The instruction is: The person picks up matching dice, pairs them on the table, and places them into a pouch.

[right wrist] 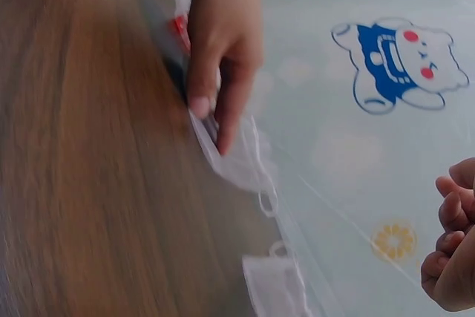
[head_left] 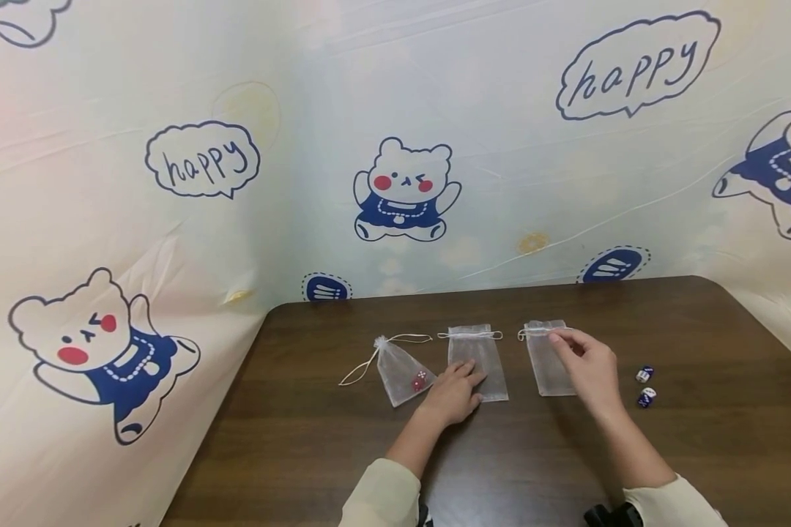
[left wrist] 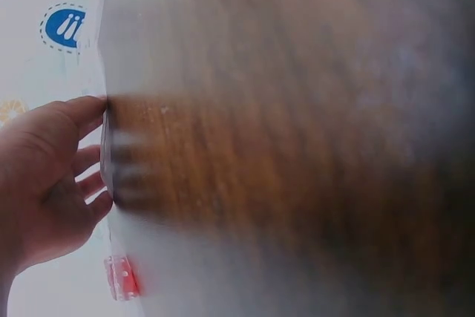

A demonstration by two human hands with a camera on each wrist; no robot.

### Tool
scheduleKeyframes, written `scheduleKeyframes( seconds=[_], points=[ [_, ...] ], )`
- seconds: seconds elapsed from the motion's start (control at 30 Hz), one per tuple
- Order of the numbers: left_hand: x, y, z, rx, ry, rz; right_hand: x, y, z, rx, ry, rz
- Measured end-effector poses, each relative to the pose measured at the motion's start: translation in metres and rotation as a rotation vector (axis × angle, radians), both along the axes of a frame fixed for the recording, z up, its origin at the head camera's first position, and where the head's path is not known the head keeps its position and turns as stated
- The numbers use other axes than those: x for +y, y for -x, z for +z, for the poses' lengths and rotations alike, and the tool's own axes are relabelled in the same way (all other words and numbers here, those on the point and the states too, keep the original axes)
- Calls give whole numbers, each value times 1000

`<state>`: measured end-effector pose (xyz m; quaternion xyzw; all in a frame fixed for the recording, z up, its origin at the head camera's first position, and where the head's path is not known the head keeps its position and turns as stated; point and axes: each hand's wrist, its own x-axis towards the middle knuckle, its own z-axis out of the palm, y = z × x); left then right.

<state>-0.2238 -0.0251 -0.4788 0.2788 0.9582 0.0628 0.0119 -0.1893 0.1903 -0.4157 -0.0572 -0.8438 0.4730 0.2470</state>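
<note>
My left hand (head_left: 453,395) rests on the lower part of the middle white mesh drawstring bag (head_left: 471,348), its fingertips touching the cloth. In the left wrist view, the left hand (left wrist: 52,176) has its fingers extended down to the tabletop. My right hand (head_left: 589,362) hovers by the upper right of another mesh bag (head_left: 546,366), partly covering it. In the right wrist view, the right hand (right wrist: 454,239) has loosely bent fingers, apart from the bag, and nothing shows in them. Left of the left hand lies a cinched mesh bag (head_left: 392,369) with red dice (head_left: 419,380) inside.
Two blue-and-white dice (head_left: 644,374) lie on the brown wooden table (head_left: 718,446), right of the right hand. The cinched bag's cord loops (head_left: 359,375) spread across the wood. A printed cloth (head_left: 501,146) hangs behind the table and along its sides.
</note>
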Motion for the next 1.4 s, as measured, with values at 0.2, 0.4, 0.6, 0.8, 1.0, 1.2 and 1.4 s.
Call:
scheduleKeyframes(
  seconds=[0.2,0.4,0.6,0.8,1.0,1.2,1.4],
  points=[
    [0,0,-1,13,-6,-3,32,-3,-3,-60,-16,-82],
    [0,0,-1,5,-18,-1,79,-6,-12,-129,-105,-124],
    [0,0,-1,1,-20,-2,117,-6,-24,-217,-254,-85],
    [0,-2,1,-22,-27,7,136,-3,-34,-320,-344,-21],
    [1,-3,3,-32,-35,10,148,-1,-41,-457,-387,27],
    [1,-2,2,-32,-32,9,153,-1,-44,-520,-395,44],
    [1,-2,2,-25,-30,6,152,-1,-45,-541,-401,41]
  ],
)
